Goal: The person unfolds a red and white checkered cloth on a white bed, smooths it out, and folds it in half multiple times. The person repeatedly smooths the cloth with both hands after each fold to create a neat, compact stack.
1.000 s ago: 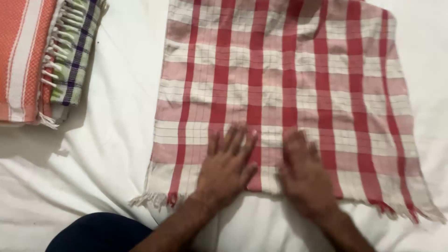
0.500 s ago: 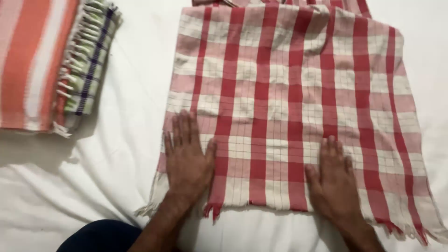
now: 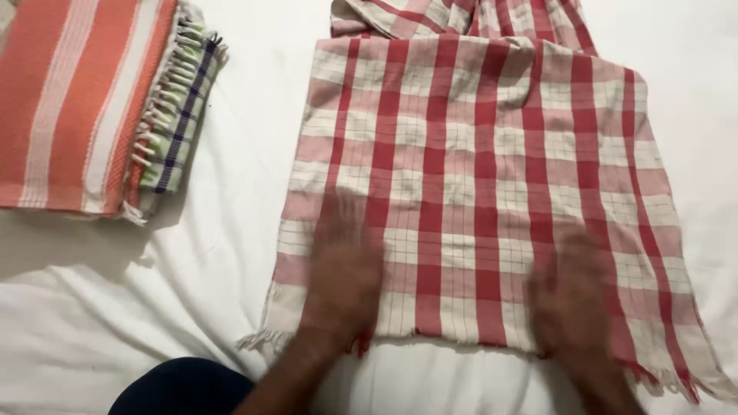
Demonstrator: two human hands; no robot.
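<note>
While both palms lie flat on it, the red and white checked cloth (image 3: 477,192) is spread across the middle of the white bed sheet (image 3: 154,307), its fringed hem toward the near edge and its far end bunched in folds at the far edge. It looks thin, light and limp, a woven cotton that would crease easily and slide over the sheet; the fringed near corners or the side edges seem the best places to pinch it, since a grip in the middle would only gather it up. Left hand (image 3: 346,277) is open, fingers spread and pressed onto the cloth near its near-left corner, grasping nothing. Right hand (image 3: 573,300) is likewise open and flat on the cloth toward its near-right corner, blurred, closed on nothing. Toward the far-left corner of the sheet sits a folded orange and white striped towel (image 3: 69,107), with a folded green and blue striped cloth (image 3: 181,107) tucked just beside it, touching it
</note>
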